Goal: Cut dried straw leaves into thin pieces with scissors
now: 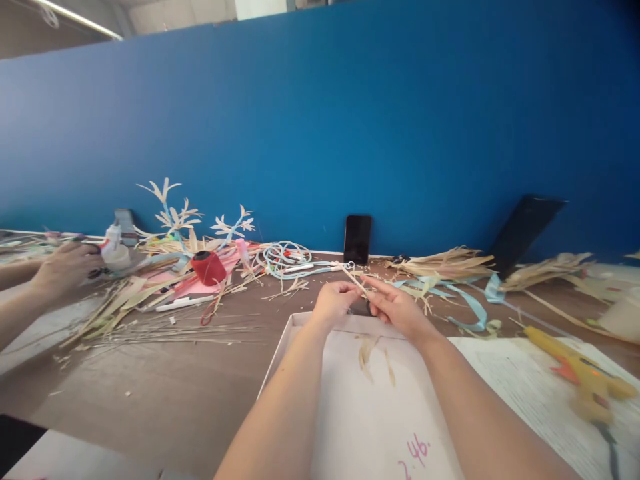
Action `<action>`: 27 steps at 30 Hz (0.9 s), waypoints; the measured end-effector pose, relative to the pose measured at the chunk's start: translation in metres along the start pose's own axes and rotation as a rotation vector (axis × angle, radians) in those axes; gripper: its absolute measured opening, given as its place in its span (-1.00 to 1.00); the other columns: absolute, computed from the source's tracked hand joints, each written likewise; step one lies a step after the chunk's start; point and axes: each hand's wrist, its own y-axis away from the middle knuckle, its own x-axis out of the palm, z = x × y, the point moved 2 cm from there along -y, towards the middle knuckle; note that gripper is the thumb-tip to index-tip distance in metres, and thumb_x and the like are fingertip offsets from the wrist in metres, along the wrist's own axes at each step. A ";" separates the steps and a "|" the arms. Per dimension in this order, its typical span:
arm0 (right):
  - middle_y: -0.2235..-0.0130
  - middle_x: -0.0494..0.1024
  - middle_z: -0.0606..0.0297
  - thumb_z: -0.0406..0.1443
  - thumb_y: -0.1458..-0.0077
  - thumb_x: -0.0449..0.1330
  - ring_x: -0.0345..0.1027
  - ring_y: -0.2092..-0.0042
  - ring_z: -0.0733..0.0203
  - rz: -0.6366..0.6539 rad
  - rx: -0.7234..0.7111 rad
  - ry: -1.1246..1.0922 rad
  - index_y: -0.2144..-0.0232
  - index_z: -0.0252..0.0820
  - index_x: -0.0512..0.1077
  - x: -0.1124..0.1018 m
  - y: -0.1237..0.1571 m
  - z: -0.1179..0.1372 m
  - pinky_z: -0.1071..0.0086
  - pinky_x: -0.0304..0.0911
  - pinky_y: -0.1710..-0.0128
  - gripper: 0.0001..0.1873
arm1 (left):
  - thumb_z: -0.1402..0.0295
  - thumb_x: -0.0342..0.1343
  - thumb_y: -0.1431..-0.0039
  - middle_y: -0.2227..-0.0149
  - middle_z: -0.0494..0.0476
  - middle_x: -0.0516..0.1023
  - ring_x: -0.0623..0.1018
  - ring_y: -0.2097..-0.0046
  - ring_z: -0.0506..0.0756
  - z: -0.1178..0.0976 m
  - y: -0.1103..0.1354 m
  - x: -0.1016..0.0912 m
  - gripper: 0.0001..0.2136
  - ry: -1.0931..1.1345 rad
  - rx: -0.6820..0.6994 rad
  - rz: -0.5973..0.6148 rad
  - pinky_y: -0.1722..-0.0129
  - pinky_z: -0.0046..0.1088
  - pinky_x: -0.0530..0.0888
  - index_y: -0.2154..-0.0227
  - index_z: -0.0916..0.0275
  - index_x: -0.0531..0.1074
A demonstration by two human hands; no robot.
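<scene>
Close together in front of me, my left hand (pixel 334 305) and my right hand (pixel 399 312) meet over the far edge of a white box lid (pixel 360 400). A thin pale straw-like strip (pixel 356 281) slants up between them, pinched by my left fingertips. My right thumb and fingers close round its lower end, the index finger stretched along it. Something dark (pixel 370 308) shows under my right fingers, perhaps a scissor handle; most of it is hidden. Dry tan slivers (pixel 367 357) lie on the lid.
A yellow hot glue gun (pixel 583 367) lies on printed paper (pixel 515 380) at right. A phone (pixel 357 240) leans on the blue partition. Behind are dried husks (pixel 445 263), coiled cord (pixel 285 257) and a red spool (pixel 209 268). At left, another person's hand (pixel 65 267) holds something dark.
</scene>
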 end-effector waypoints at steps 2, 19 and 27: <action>0.58 0.37 0.42 -0.10 0.01 0.17 0.05 0.63 0.44 0.038 -0.002 0.028 -0.03 -0.05 0.35 -0.001 -0.001 0.000 0.51 -0.02 0.63 -0.48 | 0.25 0.13 0.09 0.55 0.02 0.45 0.29 0.53 -0.07 0.001 0.000 -0.001 -0.76 -0.058 0.008 0.010 0.48 -0.54 0.23 0.40 0.31 0.53; 0.34 0.55 0.22 -0.09 0.04 0.15 0.06 0.62 0.41 -0.468 -0.026 0.096 0.03 -0.16 0.42 -0.014 -0.012 -0.015 0.47 0.00 0.66 -0.48 | 0.27 0.09 0.05 0.50 0.06 0.52 0.37 0.51 -0.03 0.001 -0.001 -0.007 -0.82 -0.271 -0.104 -0.098 0.49 -0.53 0.25 0.50 0.27 0.49; 0.44 0.53 0.27 -0.10 0.01 0.16 0.03 0.64 0.45 0.028 -0.010 0.104 -0.03 -0.15 0.35 -0.005 -0.007 -0.010 0.50 -0.03 0.65 -0.46 | 0.30 0.07 0.02 0.57 0.01 0.42 0.34 0.50 -0.05 0.000 -0.001 -0.002 -0.82 -0.228 0.012 -0.068 0.48 -0.55 0.24 0.49 0.31 0.48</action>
